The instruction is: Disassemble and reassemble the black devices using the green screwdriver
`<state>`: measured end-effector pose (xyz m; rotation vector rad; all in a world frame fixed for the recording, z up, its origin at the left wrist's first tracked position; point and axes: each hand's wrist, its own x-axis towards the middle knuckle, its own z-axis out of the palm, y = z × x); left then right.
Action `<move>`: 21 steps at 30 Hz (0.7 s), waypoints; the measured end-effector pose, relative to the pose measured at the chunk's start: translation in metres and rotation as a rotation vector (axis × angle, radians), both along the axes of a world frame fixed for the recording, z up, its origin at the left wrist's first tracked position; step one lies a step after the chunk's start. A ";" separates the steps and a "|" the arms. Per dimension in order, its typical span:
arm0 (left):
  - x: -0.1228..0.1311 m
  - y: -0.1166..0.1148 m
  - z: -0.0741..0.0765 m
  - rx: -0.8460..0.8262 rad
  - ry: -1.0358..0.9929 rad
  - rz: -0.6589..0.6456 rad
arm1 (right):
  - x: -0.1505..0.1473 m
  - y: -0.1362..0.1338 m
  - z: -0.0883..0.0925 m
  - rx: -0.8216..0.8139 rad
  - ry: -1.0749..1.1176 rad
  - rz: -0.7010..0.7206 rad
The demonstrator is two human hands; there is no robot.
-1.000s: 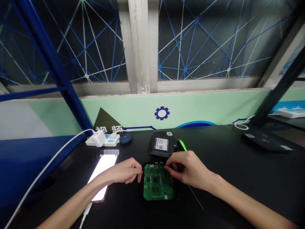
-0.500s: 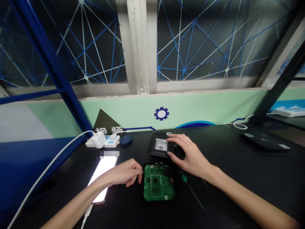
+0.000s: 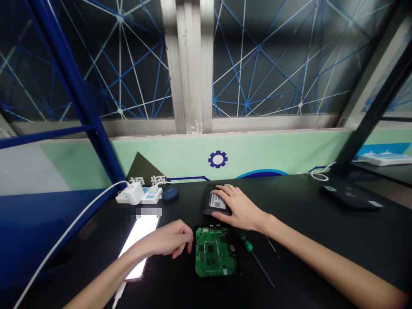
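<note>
A green circuit board point(image 3: 214, 255) lies in a black shell on the black table point(image 3: 322, 231). My left hand point(image 3: 169, 239) rests just left of it, fingers loosely curled, fingertips near the board's left edge, holding nothing I can see. My right hand point(image 3: 236, 206) lies flat on a black device cover point(image 3: 215, 202) with a white label, behind the board. Its fingers are stretched over the cover's right part. A green-handled screwdriver point(image 3: 254, 255) lies on the table to the right of the board.
A lit phone point(image 3: 138, 240) on a white cable lies left of my left hand. A white power strip with a charger point(image 3: 138, 195) and a small blue oval case point(image 3: 170, 194) stand at the back left. A black flat device point(image 3: 349, 195) lies far right.
My right hand left the board's top edge, reached back and settled flat on the black cover. The screwdriver now lies on the table beside the board. My left hand stayed put.
</note>
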<state>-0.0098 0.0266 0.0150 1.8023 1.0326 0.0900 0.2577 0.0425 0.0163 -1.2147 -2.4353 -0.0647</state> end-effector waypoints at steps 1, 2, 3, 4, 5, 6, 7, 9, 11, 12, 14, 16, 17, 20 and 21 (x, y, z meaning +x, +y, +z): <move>0.000 0.000 0.001 0.006 0.010 0.000 | -0.001 0.001 0.000 -0.003 -0.005 0.002; 0.000 -0.001 0.002 0.015 0.024 0.003 | -0.002 0.002 -0.001 -0.003 -0.003 0.004; 0.000 -0.001 0.002 0.029 0.038 0.009 | -0.002 0.003 -0.002 -0.001 0.003 0.005; 0.000 -0.001 0.003 0.053 0.048 0.019 | -0.003 0.004 -0.002 0.000 0.012 0.003; 0.000 -0.001 0.003 0.085 0.054 0.032 | -0.003 0.004 -0.003 0.001 0.023 -0.002; 0.001 -0.001 0.002 0.122 0.055 0.047 | -0.004 0.004 -0.003 -0.002 0.035 -0.008; 0.001 0.000 0.002 0.161 0.053 0.065 | -0.004 0.004 -0.003 -0.006 0.044 -0.015; 0.001 0.001 -0.001 0.229 0.041 0.097 | -0.005 0.004 -0.003 -0.018 0.057 -0.021; 0.001 0.004 -0.003 0.275 0.018 0.125 | -0.006 0.004 -0.001 -0.020 0.068 -0.020; 0.001 0.005 -0.004 0.284 -0.001 0.141 | -0.006 0.004 -0.001 -0.016 0.076 -0.017; 0.001 0.007 -0.005 0.266 -0.053 0.181 | -0.006 0.002 0.001 -0.006 0.102 -0.011; 0.001 0.009 -0.005 0.218 -0.120 0.236 | -0.005 0.000 0.004 0.007 0.141 -0.001; 0.001 0.009 -0.005 0.193 -0.158 0.265 | -0.003 -0.002 0.006 0.013 0.162 0.007; 0.001 0.010 -0.004 0.124 -0.307 0.346 | 0.003 -0.009 0.012 0.025 0.208 0.037; 0.001 0.010 -0.004 0.079 -0.377 0.374 | 0.005 -0.012 0.014 0.021 0.219 0.042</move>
